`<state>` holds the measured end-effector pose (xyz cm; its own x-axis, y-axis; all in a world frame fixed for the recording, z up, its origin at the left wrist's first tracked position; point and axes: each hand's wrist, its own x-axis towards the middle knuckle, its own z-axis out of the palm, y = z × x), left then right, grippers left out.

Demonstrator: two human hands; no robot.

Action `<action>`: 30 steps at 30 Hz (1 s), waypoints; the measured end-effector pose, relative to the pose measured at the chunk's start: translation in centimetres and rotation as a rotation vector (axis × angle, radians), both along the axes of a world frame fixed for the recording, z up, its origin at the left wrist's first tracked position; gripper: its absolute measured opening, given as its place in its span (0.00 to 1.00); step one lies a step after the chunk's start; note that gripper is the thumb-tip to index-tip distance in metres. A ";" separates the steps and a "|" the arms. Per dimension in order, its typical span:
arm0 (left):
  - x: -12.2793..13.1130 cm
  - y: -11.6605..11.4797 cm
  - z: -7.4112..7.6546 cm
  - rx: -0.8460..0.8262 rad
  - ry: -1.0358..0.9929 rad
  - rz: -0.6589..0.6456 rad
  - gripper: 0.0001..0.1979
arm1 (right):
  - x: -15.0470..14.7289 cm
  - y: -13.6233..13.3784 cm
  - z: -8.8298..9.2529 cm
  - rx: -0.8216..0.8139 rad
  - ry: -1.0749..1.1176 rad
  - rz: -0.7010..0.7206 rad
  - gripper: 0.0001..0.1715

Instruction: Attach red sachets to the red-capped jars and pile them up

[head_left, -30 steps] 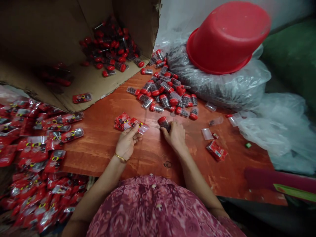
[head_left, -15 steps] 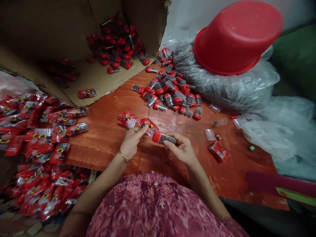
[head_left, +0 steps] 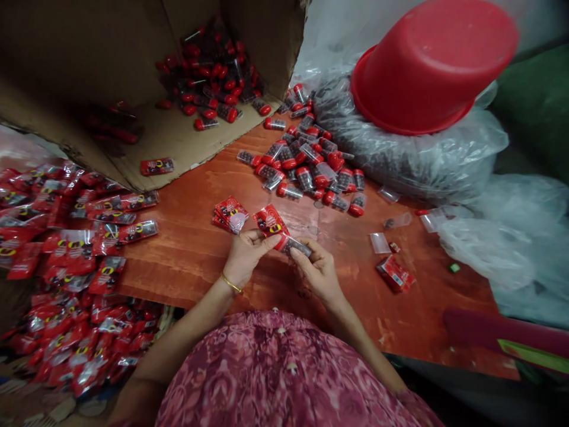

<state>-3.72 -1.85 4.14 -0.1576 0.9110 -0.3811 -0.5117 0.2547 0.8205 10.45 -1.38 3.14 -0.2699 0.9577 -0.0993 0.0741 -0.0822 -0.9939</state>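
Observation:
My left hand point(head_left: 245, 256) pinches a red printed plastic sleeve point(head_left: 269, 219) between thumb and fingers. In my right hand point(head_left: 317, 270) is a clear tube with a red cap point(head_left: 296, 245), dark pieces inside it. The tube's capped end meets the lower edge of the sleeve at my left fingertips; how far it sits inside I cannot tell. Just left of the sleeve, a small stack of red sleeves point(head_left: 230, 214) lies on the table. Behind my hands is a pile of red-capped tubes point(head_left: 306, 157).
A cardboard box point(head_left: 208, 151) with tubes inside stands at the back left. Many red packs point(head_left: 82, 249) are heaped at the left. A red tub point(head_left: 427, 71) rests upside down on a plastic bag point(head_left: 377, 160). Another red packet point(head_left: 395, 274) lies right on the wooden table point(head_left: 178, 261).
My two hands have come together, bringing the tube's red cap to the sleeve. The sleeve has tipped upright and shows its printed face.

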 end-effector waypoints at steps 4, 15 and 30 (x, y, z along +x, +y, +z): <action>0.5 -0.1 -0.1 -0.022 -0.035 0.057 0.14 | -0.5 -0.3 -0.6 -0.023 0.030 -0.059 0.17; 0.5 -0.1 -0.6 0.015 -0.080 0.034 0.12 | -1.9 -0.4 -1.4 0.075 0.026 -0.012 0.12; 0.7 0.2 -0.8 0.060 -0.004 0.076 0.13 | -2.7 0.2 -1.2 -0.105 0.142 0.146 0.22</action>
